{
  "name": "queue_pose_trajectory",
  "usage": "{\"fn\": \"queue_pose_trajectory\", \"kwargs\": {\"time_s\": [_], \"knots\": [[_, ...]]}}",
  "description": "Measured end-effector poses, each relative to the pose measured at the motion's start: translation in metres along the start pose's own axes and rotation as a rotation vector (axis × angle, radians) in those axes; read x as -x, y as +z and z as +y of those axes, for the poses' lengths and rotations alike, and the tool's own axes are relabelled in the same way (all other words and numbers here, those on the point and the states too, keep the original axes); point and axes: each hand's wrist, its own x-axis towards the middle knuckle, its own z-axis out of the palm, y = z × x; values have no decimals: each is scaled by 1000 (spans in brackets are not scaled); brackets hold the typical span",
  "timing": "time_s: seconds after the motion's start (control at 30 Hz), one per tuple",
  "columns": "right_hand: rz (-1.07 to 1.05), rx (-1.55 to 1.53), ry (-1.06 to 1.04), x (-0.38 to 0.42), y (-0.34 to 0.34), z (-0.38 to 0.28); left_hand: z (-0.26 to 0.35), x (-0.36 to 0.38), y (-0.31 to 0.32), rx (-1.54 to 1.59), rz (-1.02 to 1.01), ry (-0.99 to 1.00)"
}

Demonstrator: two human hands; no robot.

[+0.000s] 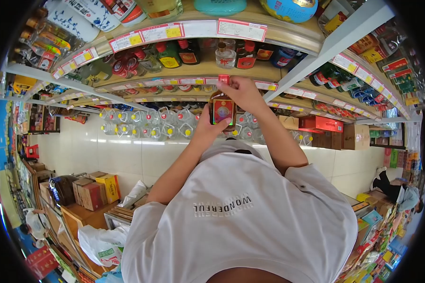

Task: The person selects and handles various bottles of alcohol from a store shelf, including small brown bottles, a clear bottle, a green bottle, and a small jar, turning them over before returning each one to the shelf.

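A flat liquor bottle [223,109] with a dark red and gold label stands upright in front of my chest. My left hand [211,126] is wrapped round its lower part, with the thumb across the front near the label's bottom edge. Up at the neck, my right hand [241,94] has its fingers closed at the red cap [223,79]. The neck itself is partly hidden by those fingers. Just beyond the bottle is the shelf edge with its row of price tags [160,84].
Shelves of bottles [189,52] curve ahead, with a grey upright post [335,49] at the right. Clear jugs [167,123] with coloured caps stand on the floor below. Cardboard boxes [92,193] and a white plastic bag [99,243] are behind left; another person [396,191] is at far right.
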Motion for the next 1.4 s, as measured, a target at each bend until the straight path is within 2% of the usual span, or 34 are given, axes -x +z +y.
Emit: {"fn": "queue_pose_trajectory", "kwargs": {"time_s": [0.1, 0.3, 0.4, 0.53, 0.63, 0.73, 0.93, 1.03, 1.13, 1.23, 1.4], "knots": [[7, -127, -10, 0, 0, 3, 5, -1, 3, -52, -23, -23], [-31, -141, 8, -7, 2, 34, -14, -7, 2, 6, -52, 132], [-22, -159, 40, -3, 1, 32, -3, -4, 3, 275, -171, -42], [-49, -231, 107, 2, 5, 26, 11, 1, 5, 506, -206, -210], [-82, -165, 188, 6, 3, 17, 9, -1, 2, 556, -258, -245], [-89, -98, 127, 2, 3, 21, -5, -5, -6, 562, -295, -250], [249, 123, 51, -34, -12, 20, -9, -5, -13, 590, -195, -273], [392, 227, -86, -49, -14, 4, -4, -1, -15, 589, -161, -242], [416, 382, -192, -73, -10, 13, -1, 2, -18, 599, -171, -203], [308, 465, -164, -89, -5, 20, -1, 4, -21, 601, -159, -185], [420, 657, -231, -108, 7, 31, 1, 7, -24, 553, -104, -140]]}}
